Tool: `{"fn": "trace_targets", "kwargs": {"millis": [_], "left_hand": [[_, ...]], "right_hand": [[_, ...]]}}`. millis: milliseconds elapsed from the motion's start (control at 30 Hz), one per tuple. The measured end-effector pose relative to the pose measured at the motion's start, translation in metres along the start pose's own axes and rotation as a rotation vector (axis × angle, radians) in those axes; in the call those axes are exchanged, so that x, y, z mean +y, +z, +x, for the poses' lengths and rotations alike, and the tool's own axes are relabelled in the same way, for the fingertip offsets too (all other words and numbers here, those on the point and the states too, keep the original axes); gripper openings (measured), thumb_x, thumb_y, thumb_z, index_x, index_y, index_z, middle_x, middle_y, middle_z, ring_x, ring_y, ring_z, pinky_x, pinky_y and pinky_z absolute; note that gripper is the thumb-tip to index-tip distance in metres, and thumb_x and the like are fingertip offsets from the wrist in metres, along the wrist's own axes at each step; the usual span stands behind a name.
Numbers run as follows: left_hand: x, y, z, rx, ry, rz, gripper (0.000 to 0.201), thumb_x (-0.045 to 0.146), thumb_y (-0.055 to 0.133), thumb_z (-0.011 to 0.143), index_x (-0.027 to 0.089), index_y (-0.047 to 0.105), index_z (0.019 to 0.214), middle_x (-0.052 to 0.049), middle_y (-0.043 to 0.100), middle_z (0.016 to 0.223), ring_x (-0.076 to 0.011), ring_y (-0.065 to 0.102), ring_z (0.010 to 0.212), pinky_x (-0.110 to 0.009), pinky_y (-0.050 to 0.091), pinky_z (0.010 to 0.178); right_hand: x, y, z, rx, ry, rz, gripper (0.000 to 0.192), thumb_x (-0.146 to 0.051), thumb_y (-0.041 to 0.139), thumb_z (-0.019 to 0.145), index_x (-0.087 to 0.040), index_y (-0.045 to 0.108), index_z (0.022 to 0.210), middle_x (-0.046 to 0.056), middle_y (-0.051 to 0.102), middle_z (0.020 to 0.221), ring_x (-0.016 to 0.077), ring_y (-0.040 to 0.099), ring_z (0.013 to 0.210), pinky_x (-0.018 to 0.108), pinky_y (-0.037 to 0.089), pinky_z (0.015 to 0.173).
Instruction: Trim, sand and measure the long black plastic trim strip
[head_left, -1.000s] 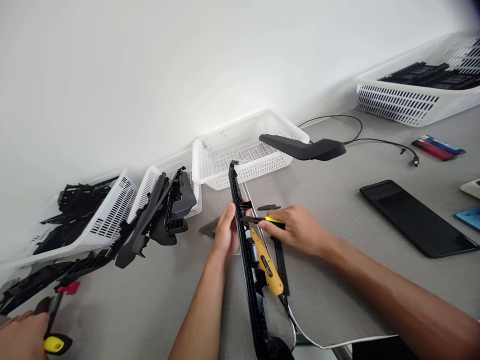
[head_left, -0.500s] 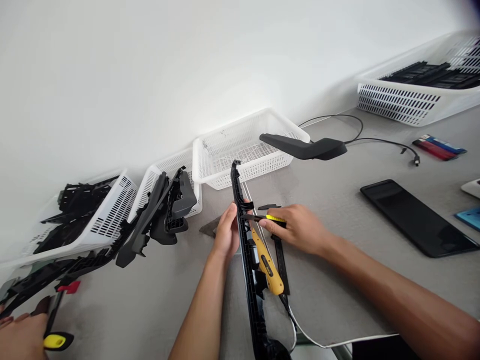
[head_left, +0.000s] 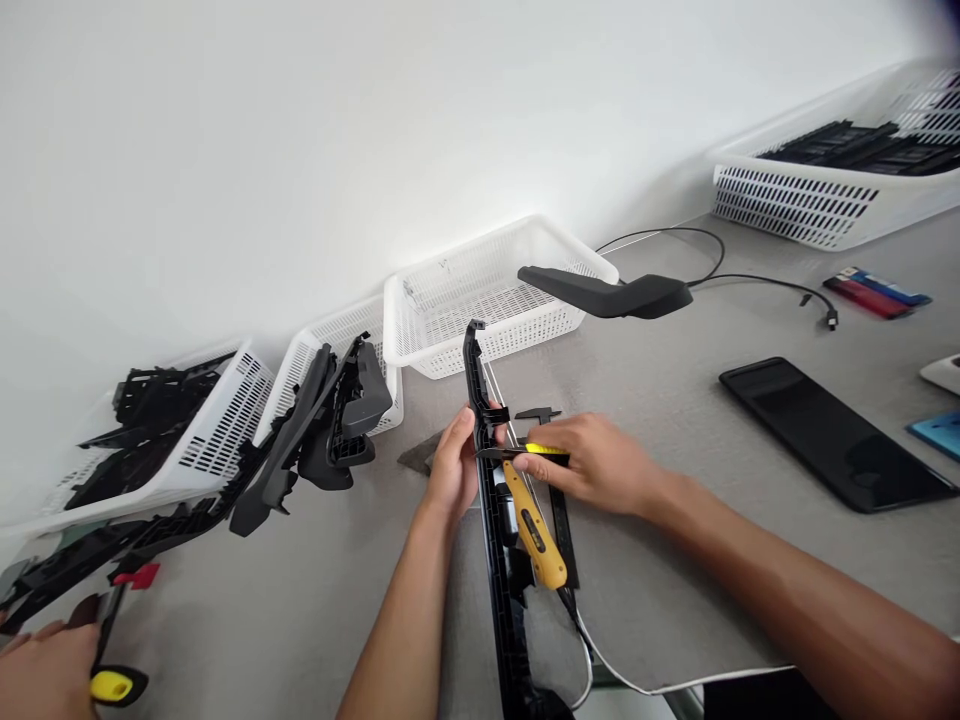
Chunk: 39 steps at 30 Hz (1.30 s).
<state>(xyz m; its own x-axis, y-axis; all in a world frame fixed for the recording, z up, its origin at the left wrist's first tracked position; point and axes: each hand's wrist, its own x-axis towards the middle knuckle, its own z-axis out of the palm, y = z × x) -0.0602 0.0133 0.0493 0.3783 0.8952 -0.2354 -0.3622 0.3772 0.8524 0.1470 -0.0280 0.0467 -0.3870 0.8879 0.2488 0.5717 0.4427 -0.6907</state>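
My left hand grips a long black plastic trim strip that runs from the table's near edge up toward the baskets. My right hand pinches a black and yellow caliper by its jaw slide and presses the jaws against the strip just beside my left thumb. The caliper's yellow body lies along the strip, with a white cable trailing from its lower end.
White baskets line the wall; two on the left hold black parts, and another sits far right. A dark handle-shaped part, a black phone and a cable lie right. Another person's hand holds a yellow-handled tool bottom left.
The caliper jaws have slid slightly down and closer onto the strip under my right hand. My left hand keeps its grip in the same place.
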Motion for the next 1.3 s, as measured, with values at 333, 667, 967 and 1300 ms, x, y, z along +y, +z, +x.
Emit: {"fn": "trace_targets", "kwargs": {"millis": [333, 667, 967, 1300], "left_hand": [[0.0006, 0.0016, 0.0005, -0.001, 0.009, -0.009, 0.052, 0.059, 0.089, 0.08, 0.016, 0.071, 0.105, 0.001, 0.064, 0.072, -0.0131, 0.056, 0.057, -0.026, 0.043, 0.054], [-0.0002, 0.0001, 0.001, 0.008, 0.02, 0.015, 0.051, 0.059, 0.086, 0.082, 0.016, 0.071, 0.105, 0.001, 0.064, 0.072, -0.0126, 0.054, 0.056, -0.026, 0.043, 0.054], [0.0011, 0.0005, 0.0006, 0.016, 0.02, 0.005, 0.05, 0.058, 0.088, 0.081, 0.016, 0.072, 0.104, 0.0, 0.064, 0.071, -0.0133, 0.055, 0.055, -0.025, 0.044, 0.053], [-0.002, -0.0071, 0.0057, -0.025, 0.008, -0.102, 0.045, 0.055, 0.082, 0.089, 0.015, 0.074, 0.11, -0.001, 0.06, 0.075, -0.0112, 0.048, 0.055, -0.023, 0.043, 0.051]], "right_hand": [[-0.0053, -0.0039, -0.0002, -0.063, -0.046, 0.067, 0.057, -0.06, 0.047, 0.114, -0.022, 0.056, 0.072, 0.001, 0.06, 0.068, 0.0148, 0.047, 0.059, 0.032, 0.029, 0.064], [-0.0032, -0.0038, -0.0011, -0.041, -0.015, 0.046, 0.057, -0.061, 0.047, 0.113, -0.022, 0.052, 0.071, -0.001, 0.055, 0.066, 0.0143, 0.041, 0.058, 0.032, 0.027, 0.063], [-0.0029, -0.004, -0.0004, 0.001, 0.077, 0.061, 0.065, -0.064, 0.032, 0.116, -0.022, 0.047, 0.07, 0.0, 0.054, 0.067, 0.0148, 0.042, 0.06, 0.033, 0.026, 0.063], [-0.0078, -0.0015, -0.001, -0.125, 0.069, 0.008, 0.051, -0.054, 0.054, 0.109, -0.022, 0.052, 0.07, 0.0, 0.055, 0.066, 0.0153, 0.042, 0.06, 0.033, 0.026, 0.063]]}}
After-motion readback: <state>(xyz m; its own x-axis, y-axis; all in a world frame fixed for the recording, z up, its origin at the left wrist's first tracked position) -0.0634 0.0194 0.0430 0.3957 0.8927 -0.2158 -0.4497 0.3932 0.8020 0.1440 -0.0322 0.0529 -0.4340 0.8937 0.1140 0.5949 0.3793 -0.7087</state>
